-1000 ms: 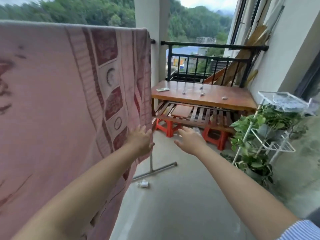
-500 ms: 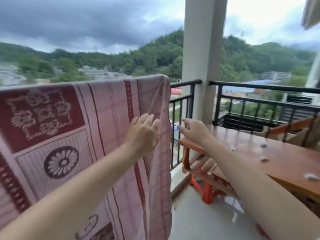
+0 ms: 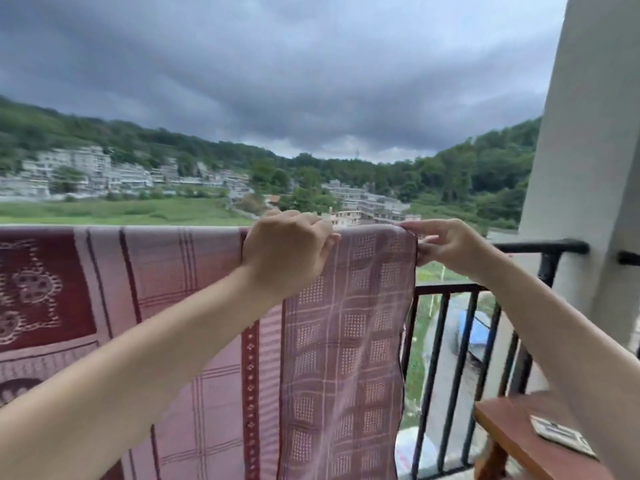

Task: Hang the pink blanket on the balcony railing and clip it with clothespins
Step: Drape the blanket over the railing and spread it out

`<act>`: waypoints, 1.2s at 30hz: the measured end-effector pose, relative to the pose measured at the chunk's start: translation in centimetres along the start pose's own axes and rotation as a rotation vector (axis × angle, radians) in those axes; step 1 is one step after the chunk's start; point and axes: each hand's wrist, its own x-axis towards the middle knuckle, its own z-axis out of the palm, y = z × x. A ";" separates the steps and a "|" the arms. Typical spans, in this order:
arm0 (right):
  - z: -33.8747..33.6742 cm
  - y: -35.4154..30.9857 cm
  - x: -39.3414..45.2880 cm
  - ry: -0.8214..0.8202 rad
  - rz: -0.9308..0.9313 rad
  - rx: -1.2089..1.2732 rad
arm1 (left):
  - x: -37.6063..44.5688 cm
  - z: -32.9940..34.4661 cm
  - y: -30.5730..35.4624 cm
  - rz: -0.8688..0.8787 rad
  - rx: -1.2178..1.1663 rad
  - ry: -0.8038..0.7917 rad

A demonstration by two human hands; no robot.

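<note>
Head view: while the pink blanket (image 3: 207, 323) hangs draped over the balcony railing (image 3: 540, 245), both hands work its top right corner, on the fold.
Blanket: spread across the left and middle of the view, top fold level along the rail, right edge hanging free beside the bare black bars.
Left hand (image 3: 287, 251): fingers curled over the top fold, gripping cloth and probably the rail beneath; likely there to pin the blanket so it cannot slide.
Right hand (image 3: 446, 245): fingertips pinch the very corner of the fold, just right of the left hand; apparently tugging the edge flat and square.
Railing: uncovered stretch runs right to the pale pillar (image 3: 585, 168).
Clothespins: none visible on the fold or in either hand.
Wooden table (image 3: 512, 427): near right, below the rail, with a small flat whitish object (image 3: 562, 434) on it; what it is cannot be told.
Stage, as judged: hanging about done, clipping not yet begun.
Risk: dark cloud overhead; an unclipped corner could lift in wind.
</note>
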 end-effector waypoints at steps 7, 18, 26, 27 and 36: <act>-2.1 1.9 4.9 -0.178 -0.309 0.087 | 2.1 -2.5 0.7 -0.224 -0.262 -0.178; -3.5 5.5 13.4 0.164 -0.743 0.172 | 10.7 0.6 4.0 -0.687 0.105 -0.106; -2.4 9.8 10.3 -0.058 -0.909 -0.013 | 8.8 3.0 11.3 -0.844 0.230 -0.096; -2.3 10.0 9.7 -0.087 -0.917 0.010 | 7.7 3.1 12.6 -0.804 0.265 -0.015; -1.4 10.1 6.9 -0.193 -0.873 0.205 | 6.1 4.7 19.5 -0.910 0.469 -0.253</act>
